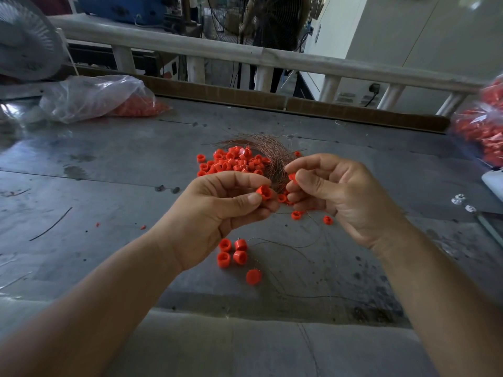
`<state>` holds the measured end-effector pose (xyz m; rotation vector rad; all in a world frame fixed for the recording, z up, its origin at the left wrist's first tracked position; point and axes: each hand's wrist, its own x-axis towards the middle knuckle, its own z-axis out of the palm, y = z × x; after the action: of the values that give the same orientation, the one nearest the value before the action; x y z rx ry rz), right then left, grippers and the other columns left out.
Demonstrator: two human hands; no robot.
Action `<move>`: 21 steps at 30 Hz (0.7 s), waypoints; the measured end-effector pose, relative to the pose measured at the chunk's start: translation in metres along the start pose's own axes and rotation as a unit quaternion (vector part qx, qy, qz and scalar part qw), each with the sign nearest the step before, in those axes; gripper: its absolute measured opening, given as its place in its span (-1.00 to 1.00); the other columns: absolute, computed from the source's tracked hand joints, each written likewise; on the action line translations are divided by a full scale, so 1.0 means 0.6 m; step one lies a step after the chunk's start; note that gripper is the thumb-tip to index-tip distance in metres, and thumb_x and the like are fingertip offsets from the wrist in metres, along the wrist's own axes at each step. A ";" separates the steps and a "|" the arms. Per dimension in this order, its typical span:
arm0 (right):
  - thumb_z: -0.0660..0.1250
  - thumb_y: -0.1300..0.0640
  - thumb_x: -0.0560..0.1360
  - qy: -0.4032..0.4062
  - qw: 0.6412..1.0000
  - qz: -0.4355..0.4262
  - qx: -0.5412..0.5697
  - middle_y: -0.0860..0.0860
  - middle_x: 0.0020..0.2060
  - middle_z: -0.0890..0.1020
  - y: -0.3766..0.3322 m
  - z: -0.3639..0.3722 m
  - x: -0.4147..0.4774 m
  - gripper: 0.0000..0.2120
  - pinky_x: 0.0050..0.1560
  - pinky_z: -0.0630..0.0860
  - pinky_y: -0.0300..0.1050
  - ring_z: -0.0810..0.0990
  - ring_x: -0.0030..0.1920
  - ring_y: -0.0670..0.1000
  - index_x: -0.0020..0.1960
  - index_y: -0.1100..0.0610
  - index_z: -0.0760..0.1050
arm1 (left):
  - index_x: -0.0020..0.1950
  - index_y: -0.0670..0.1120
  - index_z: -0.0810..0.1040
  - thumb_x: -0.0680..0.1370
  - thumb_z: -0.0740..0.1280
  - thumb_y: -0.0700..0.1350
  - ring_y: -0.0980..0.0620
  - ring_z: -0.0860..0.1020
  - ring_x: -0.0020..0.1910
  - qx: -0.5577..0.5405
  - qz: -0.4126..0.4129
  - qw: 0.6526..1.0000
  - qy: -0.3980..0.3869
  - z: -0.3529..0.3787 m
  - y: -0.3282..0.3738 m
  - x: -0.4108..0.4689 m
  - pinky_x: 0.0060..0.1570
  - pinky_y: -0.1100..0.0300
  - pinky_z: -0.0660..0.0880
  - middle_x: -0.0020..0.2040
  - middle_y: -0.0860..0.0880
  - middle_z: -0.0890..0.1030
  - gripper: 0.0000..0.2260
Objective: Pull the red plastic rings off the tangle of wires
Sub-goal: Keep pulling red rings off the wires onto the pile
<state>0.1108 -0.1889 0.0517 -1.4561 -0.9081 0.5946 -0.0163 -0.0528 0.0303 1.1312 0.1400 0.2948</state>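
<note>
While left hand [217, 209] pinches red ring [264, 192], right hand [337, 195] pinches second ring [292, 176] beside wires [272, 151].

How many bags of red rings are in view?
2. Left bag at the far left; right bag at the right edge, partly cut off. More may be hidden.

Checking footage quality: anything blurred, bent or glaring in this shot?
Head view: left hand and right hand are sharp; the bag at the right edge is smeared; the railing bows from lens distortion; pale sheen on the table at left.
</note>
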 end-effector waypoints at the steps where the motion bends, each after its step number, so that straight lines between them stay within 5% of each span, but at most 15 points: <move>1: 0.34 0.12 0.27 0.002 1.000 -0.006 -0.003 0.00 -0.38 0.63 0.000 0.001 0.000 -0.82 -0.31 0.56 -0.26 0.62 -0.33 -0.07 -0.13 0.12 0.55 | -0.22 -0.20 0.66 0.30 0.30 -0.33 0.01 0.66 -0.25 0.001 0.000 1.000 0.003 0.000 0.000 0.000 -0.26 0.29 0.58 -0.25 -0.15 0.67 -0.83; 15: 0.43 0.28 0.30 0.003 0.989 -0.105 -0.102 -0.15 -0.36 0.64 0.011 0.037 -0.005 -0.80 -0.31 0.46 -0.44 0.61 -0.29 -0.21 -0.18 0.02 0.55 | -0.14 -0.20 0.60 0.25 0.32 -0.29 0.04 0.64 -0.31 0.070 0.025 0.995 0.065 0.005 -0.004 0.002 -0.25 0.28 0.58 -0.30 -0.11 0.66 -0.79; 21: 0.45 0.34 0.31 0.018 0.976 -0.136 -0.171 -0.13 -0.27 0.64 0.020 0.043 -0.006 -0.73 -0.14 0.55 -0.33 0.64 -0.21 -0.16 -0.16 -0.01 0.57 | -0.13 -0.23 0.58 0.23 0.33 -0.26 0.04 0.63 -0.31 0.095 0.022 0.992 0.080 0.004 -0.008 0.004 -0.25 0.27 0.59 -0.30 -0.12 0.65 -0.77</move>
<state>0.0902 -0.1764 0.0367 -1.6037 -1.2012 0.2130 -0.0128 -0.0562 0.0273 1.2991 0.2908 0.4179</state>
